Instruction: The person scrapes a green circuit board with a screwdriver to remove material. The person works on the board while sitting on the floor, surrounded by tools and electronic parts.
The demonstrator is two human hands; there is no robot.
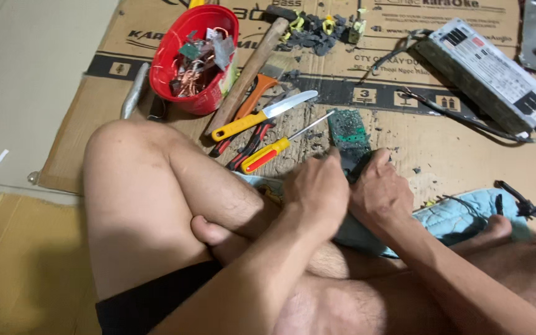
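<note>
Where left hand and right hand clamp green circuit board, lower half hidden

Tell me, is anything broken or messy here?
Yes. The green circuit board by both hands looks broken, with dark crumbs scattered over the cardboard. A heap of dark broken bits lies near the hammer.

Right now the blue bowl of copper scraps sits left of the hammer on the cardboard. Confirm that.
Not quite: the bowl is red, not blue. The head view shows it holding copper scraps, left of the hammer, on the cardboard.
</note>
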